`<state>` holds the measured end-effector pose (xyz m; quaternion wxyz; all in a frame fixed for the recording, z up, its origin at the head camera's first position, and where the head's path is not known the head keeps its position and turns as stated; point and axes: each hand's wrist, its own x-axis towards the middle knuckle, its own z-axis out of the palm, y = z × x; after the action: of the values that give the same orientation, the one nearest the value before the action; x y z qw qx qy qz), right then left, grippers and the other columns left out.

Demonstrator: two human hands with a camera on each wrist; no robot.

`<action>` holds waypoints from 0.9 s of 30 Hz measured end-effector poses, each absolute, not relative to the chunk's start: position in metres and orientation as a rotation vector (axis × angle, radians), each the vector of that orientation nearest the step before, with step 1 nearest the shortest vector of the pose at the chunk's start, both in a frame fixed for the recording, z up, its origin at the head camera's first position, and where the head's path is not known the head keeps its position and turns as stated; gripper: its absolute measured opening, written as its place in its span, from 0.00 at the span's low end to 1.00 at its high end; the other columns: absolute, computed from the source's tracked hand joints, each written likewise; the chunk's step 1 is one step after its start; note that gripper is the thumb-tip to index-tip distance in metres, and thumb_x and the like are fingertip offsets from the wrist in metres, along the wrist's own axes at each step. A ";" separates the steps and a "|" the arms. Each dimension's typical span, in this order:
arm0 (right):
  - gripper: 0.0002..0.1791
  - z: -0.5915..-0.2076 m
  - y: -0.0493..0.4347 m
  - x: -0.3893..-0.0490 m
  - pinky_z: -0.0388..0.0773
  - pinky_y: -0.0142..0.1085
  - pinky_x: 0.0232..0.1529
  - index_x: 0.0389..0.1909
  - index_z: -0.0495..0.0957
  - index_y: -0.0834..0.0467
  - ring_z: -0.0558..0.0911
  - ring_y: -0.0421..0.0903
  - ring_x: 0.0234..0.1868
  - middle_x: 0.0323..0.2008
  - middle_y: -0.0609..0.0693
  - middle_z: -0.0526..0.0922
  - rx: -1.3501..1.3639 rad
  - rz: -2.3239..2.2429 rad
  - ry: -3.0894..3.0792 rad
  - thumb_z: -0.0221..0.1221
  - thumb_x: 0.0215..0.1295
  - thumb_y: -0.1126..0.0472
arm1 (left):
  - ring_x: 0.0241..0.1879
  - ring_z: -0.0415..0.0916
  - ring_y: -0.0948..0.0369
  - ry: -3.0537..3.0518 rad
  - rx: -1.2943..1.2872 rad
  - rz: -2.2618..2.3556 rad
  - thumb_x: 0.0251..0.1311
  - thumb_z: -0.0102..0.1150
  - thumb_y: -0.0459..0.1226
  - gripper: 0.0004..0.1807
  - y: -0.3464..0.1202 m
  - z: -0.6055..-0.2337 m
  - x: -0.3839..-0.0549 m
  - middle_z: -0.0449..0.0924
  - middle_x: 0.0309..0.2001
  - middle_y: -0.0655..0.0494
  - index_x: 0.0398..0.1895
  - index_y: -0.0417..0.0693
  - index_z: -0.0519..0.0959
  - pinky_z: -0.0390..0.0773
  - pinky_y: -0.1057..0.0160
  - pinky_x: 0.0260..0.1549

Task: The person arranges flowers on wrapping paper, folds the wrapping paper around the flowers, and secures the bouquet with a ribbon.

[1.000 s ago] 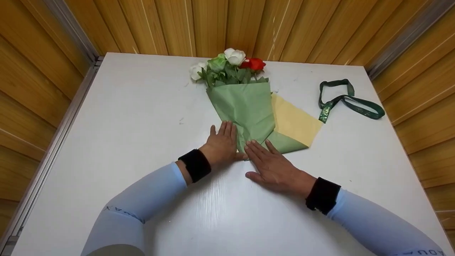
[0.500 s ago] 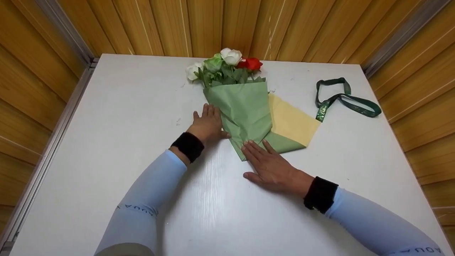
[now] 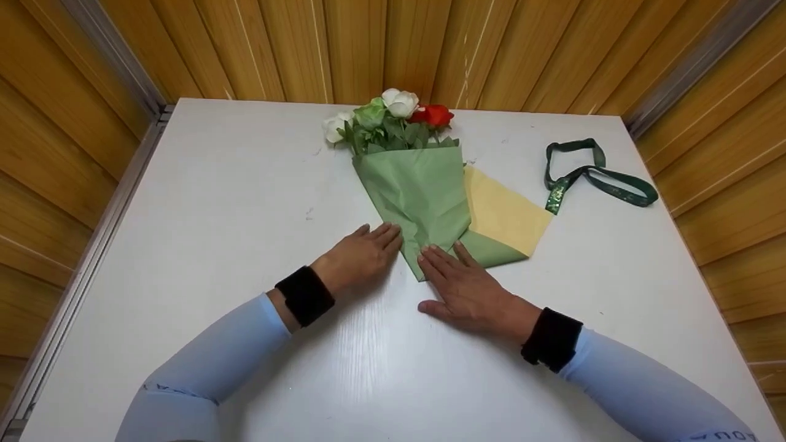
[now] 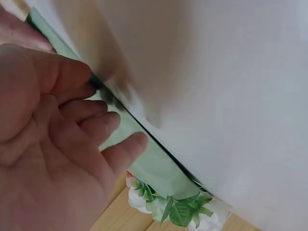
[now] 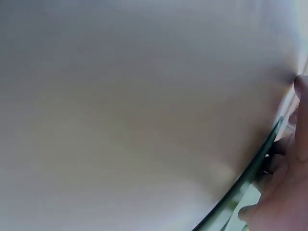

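Observation:
A bouquet of artificial roses, white, pale green and red [image 3: 400, 103], lies on the white table [image 3: 245, 159], its stems hidden in green wrapping paper [image 3: 414, 190]. To its right the paper spreads into a folded flap with a yellow inner face [image 3: 503, 209]. My left hand [image 3: 359, 258] touches the paper's left edge near the narrow lower end. In the left wrist view its fingers [image 4: 126, 151] are loosely bent beside that edge; whether thumb and forefinger grip the paper is unclear. My right hand [image 3: 470, 291] rests flat, its straight fingers pressing the paper near the lower tip.
A dark green ribbon [image 3: 623, 185] with gold print lies in loops on the table at the right, one end by the flap's corner. Wood-look panels [image 3: 276, 49] stand behind the table and at both sides.
My left hand slid up along the paper's left edge, then came back down towards the lower end, fingers now more bent. The right hand stayed pressed on the paper. The head view shifted slightly.

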<state>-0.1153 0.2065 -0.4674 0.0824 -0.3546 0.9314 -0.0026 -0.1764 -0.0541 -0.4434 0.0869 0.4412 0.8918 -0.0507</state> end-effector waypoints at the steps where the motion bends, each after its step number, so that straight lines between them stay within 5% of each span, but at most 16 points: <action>1: 0.48 -0.467 0.205 -0.116 0.46 0.63 0.81 0.82 0.57 0.65 0.59 0.58 0.83 0.81 0.62 0.60 -1.057 -0.006 2.797 0.45 0.79 0.30 | 0.82 0.56 0.49 2.645 1.332 -0.164 0.84 0.41 0.34 0.28 -0.056 -0.444 -0.174 0.58 0.82 0.44 0.82 0.39 0.59 0.66 0.46 0.75; 13: 0.47 -0.468 0.190 -0.115 0.49 0.66 0.79 0.83 0.54 0.63 0.54 0.60 0.84 0.83 0.62 0.56 -0.977 0.090 2.774 0.42 0.81 0.32 | 0.82 0.56 0.52 2.664 1.470 -0.259 0.81 0.45 0.30 0.32 -0.083 -0.455 -0.197 0.56 0.83 0.49 0.84 0.43 0.55 0.64 0.46 0.76; 21: 0.47 -0.468 0.188 -0.115 0.49 0.65 0.79 0.83 0.53 0.64 0.54 0.59 0.84 0.83 0.61 0.54 -0.989 0.106 2.758 0.40 0.81 0.31 | 0.81 0.57 0.48 2.789 1.215 -0.109 0.82 0.40 0.30 0.29 -0.108 -0.460 -0.246 0.60 0.82 0.50 0.84 0.47 0.59 0.63 0.42 0.76; 27: 0.47 -0.467 0.189 -0.114 0.51 0.65 0.79 0.83 0.54 0.64 0.56 0.59 0.84 0.83 0.62 0.57 -1.021 0.102 2.791 0.42 0.81 0.32 | 0.82 0.54 0.48 2.805 1.060 -0.091 0.84 0.38 0.39 0.28 -0.091 -0.455 -0.249 0.58 0.82 0.47 0.82 0.41 0.59 0.62 0.43 0.77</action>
<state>-0.1143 0.1894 -0.4672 0.0839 -0.3421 0.9353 0.0342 -0.2489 -0.0915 -0.4554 0.0708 0.3526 0.9326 -0.0301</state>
